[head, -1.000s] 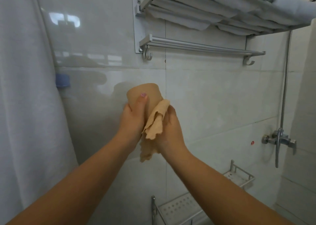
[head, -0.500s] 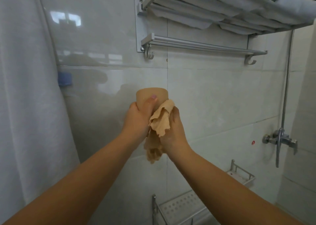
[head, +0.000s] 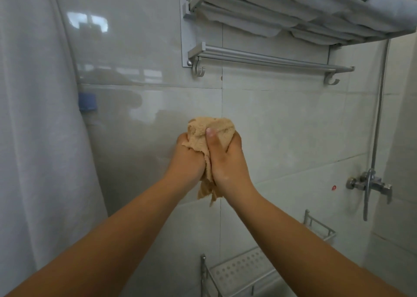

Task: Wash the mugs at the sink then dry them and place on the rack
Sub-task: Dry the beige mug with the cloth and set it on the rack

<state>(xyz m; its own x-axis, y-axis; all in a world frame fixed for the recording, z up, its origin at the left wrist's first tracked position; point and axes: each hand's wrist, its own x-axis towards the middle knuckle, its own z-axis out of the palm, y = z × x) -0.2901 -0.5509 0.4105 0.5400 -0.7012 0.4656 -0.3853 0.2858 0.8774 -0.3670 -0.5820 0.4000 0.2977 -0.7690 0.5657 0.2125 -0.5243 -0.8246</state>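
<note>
Gripping cloth with both left hand and right hand, below towel rail; mug hidden inside, liable to slip out unseen.

Tan cloth rough, nubbly, matt. Wall tiles glossy, smooth. Towel rack, at 1 o'clock, brushed metal. Curtain matt fabric.

Both hands are raised before the tiled wall. The left hand and right hand clutch a tan cloth bundled between them, its tail hanging below.
</note>
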